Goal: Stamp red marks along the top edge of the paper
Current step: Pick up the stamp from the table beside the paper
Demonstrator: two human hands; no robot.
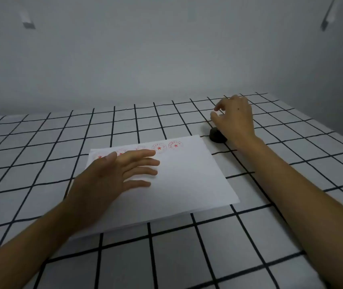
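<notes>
A white sheet of paper point(183, 180) lies on the checked tablecloth, with several round red star marks point(159, 147) along its far edge. My left hand point(116, 174) hovers flat over the paper's left part with fingers spread, covering some of the marks. A dark round stamp point(216, 136) stands on the cloth just past the paper's far right corner. My right hand point(234, 118) is just above and behind the stamp, fingers loosely curled and apart, and holds nothing.
The table wears a white cloth with a black grid point(187, 257). A plain grey wall point(166, 59) rises right behind the table's far edge. The table's right edge runs close beside my right forearm.
</notes>
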